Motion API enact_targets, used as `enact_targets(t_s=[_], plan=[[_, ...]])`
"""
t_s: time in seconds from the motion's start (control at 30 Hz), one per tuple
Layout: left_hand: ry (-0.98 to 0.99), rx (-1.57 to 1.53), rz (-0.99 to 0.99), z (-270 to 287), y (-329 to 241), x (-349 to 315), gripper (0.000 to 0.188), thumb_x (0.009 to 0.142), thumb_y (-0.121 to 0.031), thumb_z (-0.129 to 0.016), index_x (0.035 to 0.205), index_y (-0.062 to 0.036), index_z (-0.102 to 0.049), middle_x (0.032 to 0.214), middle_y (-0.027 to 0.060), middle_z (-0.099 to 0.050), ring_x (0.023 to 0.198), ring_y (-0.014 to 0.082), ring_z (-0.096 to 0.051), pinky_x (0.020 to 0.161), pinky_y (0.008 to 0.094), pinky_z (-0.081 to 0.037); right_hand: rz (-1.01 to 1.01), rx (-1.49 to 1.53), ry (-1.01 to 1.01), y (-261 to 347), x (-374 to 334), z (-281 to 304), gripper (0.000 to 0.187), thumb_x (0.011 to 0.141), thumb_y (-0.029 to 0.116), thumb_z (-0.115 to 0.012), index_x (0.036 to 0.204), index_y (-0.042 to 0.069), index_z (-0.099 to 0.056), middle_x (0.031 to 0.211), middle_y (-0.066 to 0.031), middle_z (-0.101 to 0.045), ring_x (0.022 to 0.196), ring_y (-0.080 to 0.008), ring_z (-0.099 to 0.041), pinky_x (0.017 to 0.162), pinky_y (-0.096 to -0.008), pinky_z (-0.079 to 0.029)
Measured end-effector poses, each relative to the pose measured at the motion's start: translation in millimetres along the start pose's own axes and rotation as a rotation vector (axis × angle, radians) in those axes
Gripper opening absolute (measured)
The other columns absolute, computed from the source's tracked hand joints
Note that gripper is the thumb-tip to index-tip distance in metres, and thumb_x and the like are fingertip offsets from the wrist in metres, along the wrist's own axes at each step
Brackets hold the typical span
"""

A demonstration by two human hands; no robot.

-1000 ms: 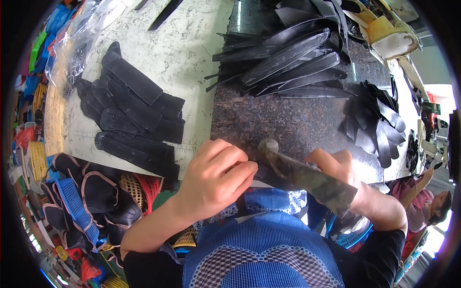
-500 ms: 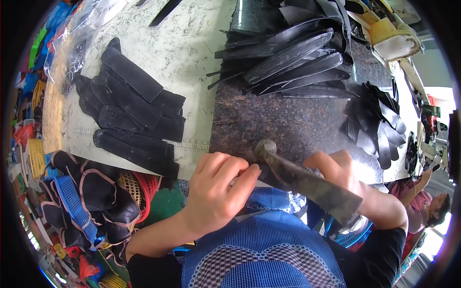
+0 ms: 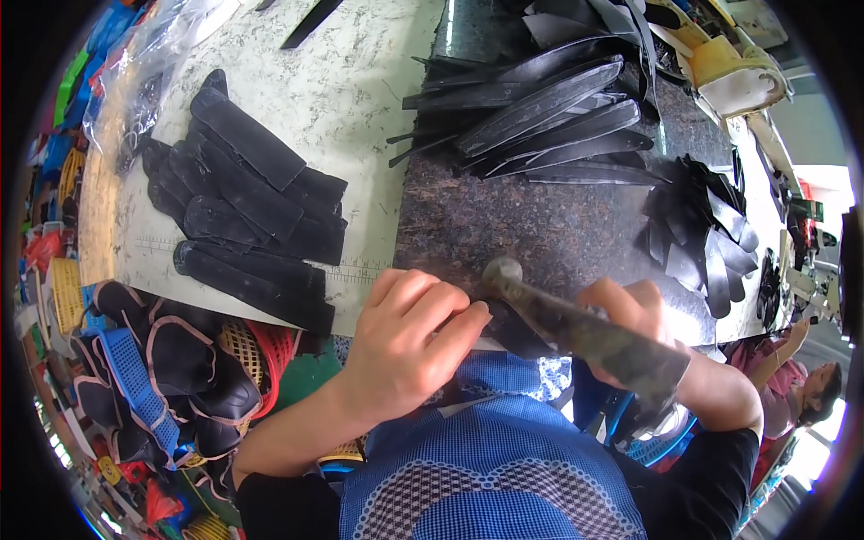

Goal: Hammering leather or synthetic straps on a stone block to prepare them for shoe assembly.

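My right hand (image 3: 630, 310) is closed round a worn metal hammer (image 3: 594, 337), with its handle mostly hidden. The hammer has a round face and a broad flat other end, and its round face is over the near edge of the dark stone slab (image 3: 531, 220). Under it lies a black strip (image 3: 517, 328), partly covered by the hammer. My left hand (image 3: 405, 342) is closed beside the round face, thumb and fingers pressed together on the strip's left part, which they largely hide.
Black flat pieces lie stacked on the white board (image 3: 369, 135) at left, a strip pile (image 3: 558, 117) at the far side, and another pile (image 3: 711, 229) at right. Baskets and black padded pieces (image 3: 180, 351) stand below left. A person (image 3: 796, 391) is at far right.
The hammer has shifted slightly right and its flat end has swung a little. My left hand has moved slightly away from me, and more of the black strip shows.
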State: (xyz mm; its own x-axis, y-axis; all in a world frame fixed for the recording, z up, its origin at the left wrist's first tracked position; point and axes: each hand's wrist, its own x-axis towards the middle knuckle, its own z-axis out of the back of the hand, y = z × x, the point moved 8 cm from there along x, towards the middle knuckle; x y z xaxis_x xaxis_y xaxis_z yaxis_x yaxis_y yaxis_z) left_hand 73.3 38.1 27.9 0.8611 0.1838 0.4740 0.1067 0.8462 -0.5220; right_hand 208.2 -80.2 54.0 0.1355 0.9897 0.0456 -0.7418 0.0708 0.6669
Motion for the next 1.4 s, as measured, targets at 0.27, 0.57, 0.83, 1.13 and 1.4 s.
enact_targets(t_s=[0.27,0.57,0.83,1.13,1.4], plan=[[-0.077,-0.066,0.103,-2,1,-8,0.025,0.070,-0.009,-0.086,0.092,-0.0073,-0.075,0.087,-0.0009,-0.061,0.081,0.0198,-0.059,0.074,0.0354,-0.043,-0.026,-0.021,0.009,-3,0,-4,0.017,0.088,0.011,-0.072,0.095,0.004,-0.057,0.062,-0.0080,-0.059,0.051,-0.0278,-0.065,0.045,-0.0396,-0.048],[-0.066,0.024,0.124,4,-6,-3,0.022,0.071,-0.007,-0.085,0.090,-0.0085,-0.075,0.086,-0.0018,-0.062,0.081,0.0195,-0.059,0.073,0.0353,-0.042,-0.020,0.048,0.075,5,8,-1,0.020,0.089,0.015,-0.073,0.092,0.004,-0.057,0.062,-0.0072,-0.059,0.051,-0.0273,-0.064,0.045,-0.0385,-0.048],[-0.085,-0.009,0.144,-2,-7,-11,0.023,0.070,-0.007,-0.084,0.091,-0.0087,-0.075,0.087,-0.0012,-0.062,0.081,0.0196,-0.060,0.073,0.0354,-0.043,0.038,0.006,0.112,7,5,-4,0.019,0.089,0.014,-0.073,0.091,0.004,-0.057,0.063,-0.0071,-0.061,0.051,-0.0271,-0.065,0.045,-0.0383,-0.049],[-0.039,0.020,-0.011,1,-4,6,0.023,0.070,-0.011,-0.086,0.090,-0.0086,-0.075,0.085,-0.0020,-0.062,0.082,0.0178,-0.060,0.073,0.0341,-0.043,0.004,-0.028,0.090,1,-1,-3,0.021,0.087,0.015,-0.075,0.092,0.004,-0.057,0.063,-0.0072,-0.061,0.052,-0.0272,-0.066,0.045,-0.0370,-0.049],[-0.082,-0.027,0.135,-8,-8,-2,0.021,0.071,-0.008,-0.085,0.089,-0.0094,-0.075,0.083,-0.0034,-0.061,0.079,0.0179,-0.060,0.073,0.0342,-0.041,-0.004,-0.033,0.078,1,-3,2,0.019,0.086,0.012,-0.073,0.092,0.004,-0.057,0.063,-0.0077,-0.061,0.050,-0.0283,-0.064,0.045,-0.0381,-0.048]])
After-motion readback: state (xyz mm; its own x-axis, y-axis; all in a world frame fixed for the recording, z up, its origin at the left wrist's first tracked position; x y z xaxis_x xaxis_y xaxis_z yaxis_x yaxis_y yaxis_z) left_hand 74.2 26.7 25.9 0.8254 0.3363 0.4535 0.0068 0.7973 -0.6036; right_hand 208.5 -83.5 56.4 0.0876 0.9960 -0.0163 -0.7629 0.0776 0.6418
